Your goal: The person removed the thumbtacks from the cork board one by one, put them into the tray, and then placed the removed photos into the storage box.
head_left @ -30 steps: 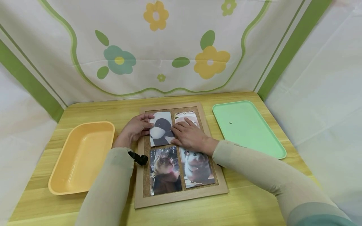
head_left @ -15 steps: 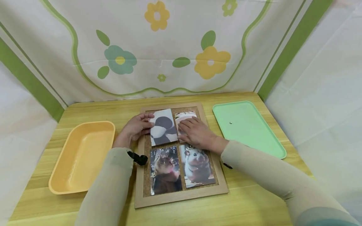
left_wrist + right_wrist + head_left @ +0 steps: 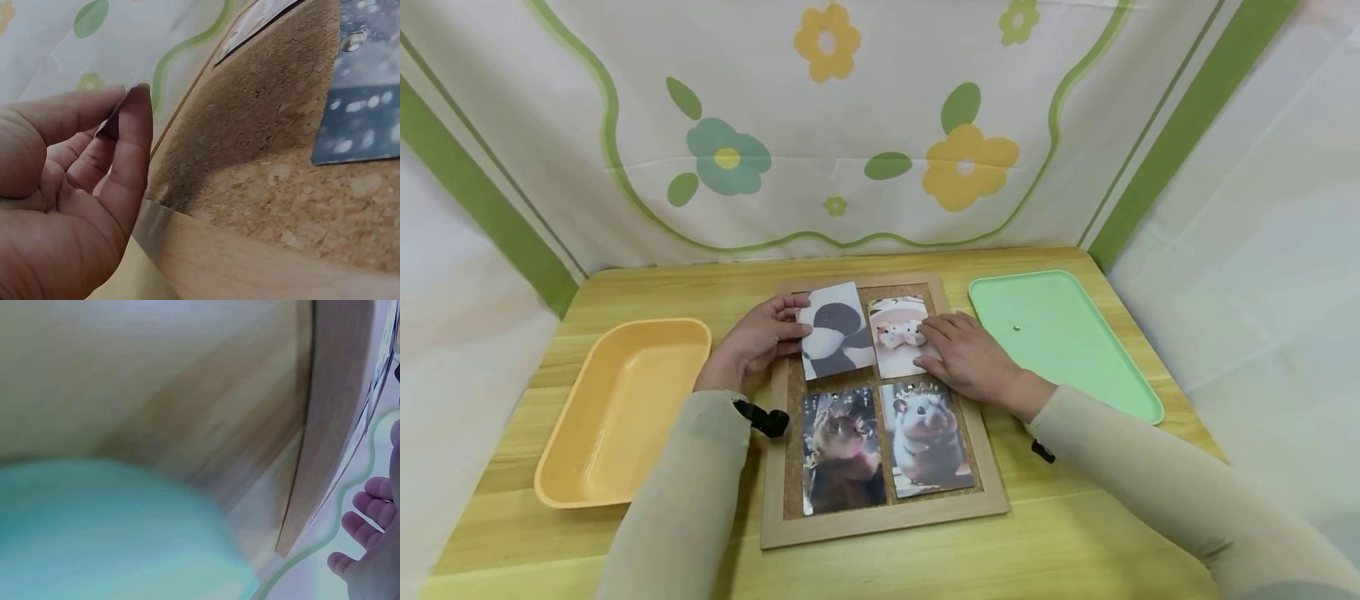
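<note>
My left hand (image 3: pixel 758 335) pinches the left edge of a black-and-white photo card (image 3: pixel 838 335), thumb against fingers. The card tilts over the upper left of a wood-framed cork board (image 3: pixel 880 527). In the left wrist view it shows only as a dark sliver between the fingertips, with bare cork (image 3: pixel 250 112) beside them. My right hand (image 3: pixel 973 360) hovers at the board's right side with loose fingers and holds nothing; its fingertips overlap the edge of the upper right photo (image 3: pixel 897 342). Two animal photos (image 3: pixel 844 454) (image 3: pixel 927 442) fill the lower half, each with a silver pin at its top.
Left of the board stands a deep orange tray (image 3: pixel 625 417). On the right lies a flat mint-green tray (image 3: pixel 1067 354) bearing one small silver pin (image 3: pixel 1017 328). A flowered white curtain (image 3: pixel 842 108) hangs behind the wooden table (image 3: pixel 1075 533).
My right hand has let go of the black-and-white photo card and moved right, uncovering the upper right photo. The card, still in my left hand, has tilted and risen slightly.
</note>
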Motion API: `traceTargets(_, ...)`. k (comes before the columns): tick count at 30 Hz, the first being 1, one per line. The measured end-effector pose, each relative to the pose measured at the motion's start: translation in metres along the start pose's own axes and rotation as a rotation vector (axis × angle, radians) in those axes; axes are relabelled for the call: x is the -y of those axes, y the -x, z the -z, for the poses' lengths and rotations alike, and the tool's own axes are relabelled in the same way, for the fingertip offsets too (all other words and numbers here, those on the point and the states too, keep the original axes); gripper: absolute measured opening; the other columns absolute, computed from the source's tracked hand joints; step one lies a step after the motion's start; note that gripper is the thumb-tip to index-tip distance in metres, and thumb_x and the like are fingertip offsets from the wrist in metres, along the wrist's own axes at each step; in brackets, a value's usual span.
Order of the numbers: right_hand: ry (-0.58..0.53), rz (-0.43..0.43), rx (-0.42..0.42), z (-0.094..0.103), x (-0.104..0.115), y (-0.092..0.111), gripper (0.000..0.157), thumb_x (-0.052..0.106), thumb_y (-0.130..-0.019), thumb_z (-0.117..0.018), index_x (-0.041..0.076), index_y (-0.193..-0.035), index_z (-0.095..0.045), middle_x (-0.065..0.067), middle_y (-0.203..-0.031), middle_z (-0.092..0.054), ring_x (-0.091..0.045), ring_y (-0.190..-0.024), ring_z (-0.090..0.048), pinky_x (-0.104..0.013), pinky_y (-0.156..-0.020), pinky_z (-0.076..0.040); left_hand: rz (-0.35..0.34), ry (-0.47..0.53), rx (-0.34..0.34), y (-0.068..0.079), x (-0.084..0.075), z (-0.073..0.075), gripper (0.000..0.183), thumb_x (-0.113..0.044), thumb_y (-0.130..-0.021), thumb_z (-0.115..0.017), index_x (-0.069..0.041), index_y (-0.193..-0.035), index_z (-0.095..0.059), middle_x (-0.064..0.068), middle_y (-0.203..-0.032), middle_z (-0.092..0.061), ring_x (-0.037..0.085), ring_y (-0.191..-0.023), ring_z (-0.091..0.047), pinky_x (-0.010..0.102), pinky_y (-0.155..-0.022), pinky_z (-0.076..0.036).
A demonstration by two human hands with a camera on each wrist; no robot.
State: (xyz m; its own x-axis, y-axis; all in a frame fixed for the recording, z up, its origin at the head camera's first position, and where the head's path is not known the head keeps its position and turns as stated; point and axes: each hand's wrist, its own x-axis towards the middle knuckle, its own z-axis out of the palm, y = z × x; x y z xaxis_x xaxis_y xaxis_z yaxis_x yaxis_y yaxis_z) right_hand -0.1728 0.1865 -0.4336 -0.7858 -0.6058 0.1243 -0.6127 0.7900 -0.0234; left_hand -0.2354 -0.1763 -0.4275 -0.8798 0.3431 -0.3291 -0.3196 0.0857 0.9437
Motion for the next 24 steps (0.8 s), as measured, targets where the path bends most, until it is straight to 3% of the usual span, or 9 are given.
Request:
traceTargets(7,0.012,-0.024,0.004,-0.004,-0.008,0.013,0.066,0.045,-0.108,-0.056,-0.005,-0.151,-0.051,-0.023,-0.155,-0.053,-0.043,-0.143,-0.049,-0.058,-0.121,-0.037,-0.026,0.026,0.045,0.005,-0.007,0.003,0.051,0.000,-0.103,-0.064,-0.008,-0.151,-0.049,-0.005,-0.104,-0.064,0.009,-0.082,-0.066,0.024,-0.074,-0.060)
traceTargets(12,0.026,-0.012,-0.021,-0.007,-0.012,0.020,0.065,0.043,-0.107,-0.061,-0.007,-0.148,-0.053,-0.026,-0.150,-0.057,-0.044,-0.140,-0.052,-0.056,-0.119,-0.040,-0.026,0.024,0.054,0.008,-0.014,0.004,0.049,0.000,-0.103,-0.064,-0.013,-0.149,-0.051,-0.006,-0.117,-0.067,0.010,-0.084,-0.069,0.025,-0.073,-0.061)
traceTargets(24,0.001,-0.042,0.016,-0.016,-0.014,0.024,0.069,0.045,-0.108,-0.059,-0.008,-0.151,-0.049,-0.027,-0.152,-0.054,-0.044,-0.142,-0.051,-0.055,-0.119,-0.041,-0.058,-0.079,0.089,0.016,-0.024,0.016,0.051,0.000,-0.102,-0.066,-0.011,-0.148,-0.048,0.002,-0.126,-0.058,0.014,-0.094,-0.065,0.030,-0.077,-0.060)
